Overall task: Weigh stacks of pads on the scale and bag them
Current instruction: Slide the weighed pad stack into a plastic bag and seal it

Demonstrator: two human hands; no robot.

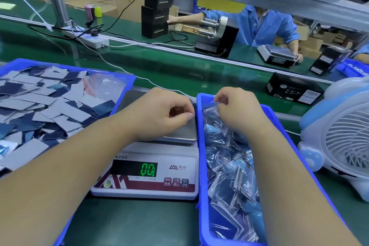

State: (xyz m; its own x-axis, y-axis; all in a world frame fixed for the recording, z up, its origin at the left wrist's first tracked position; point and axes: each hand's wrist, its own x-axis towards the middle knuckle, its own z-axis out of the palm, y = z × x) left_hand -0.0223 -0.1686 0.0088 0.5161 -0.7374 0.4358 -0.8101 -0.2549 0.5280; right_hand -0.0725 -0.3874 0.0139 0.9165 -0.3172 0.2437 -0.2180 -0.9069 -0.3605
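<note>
The scale [147, 173] stands in the middle, its steel platform [185, 132] is bare and its green display shows zeros. My left hand [159, 114] hovers over the platform with fingers curled in and thumb against the forefinger; nothing shows in it. My right hand [235, 108] is over the far end of the right blue bin [201, 166] and pinches the top edge of a clear bag [216, 104] with pads inside. The bin is full of bagged pads [229, 166]. The left blue tray [119, 75] holds loose grey and blue pads [50, 106] and empty clear bags [101, 84].
A white and blue desk fan [343, 138] stands right of the bin. A green conveyor belt [179, 70] runs behind, with a black box [293, 90] on it. Across it a person in blue works at another scale [276, 53]. A white cable [123, 70] crosses the belt.
</note>
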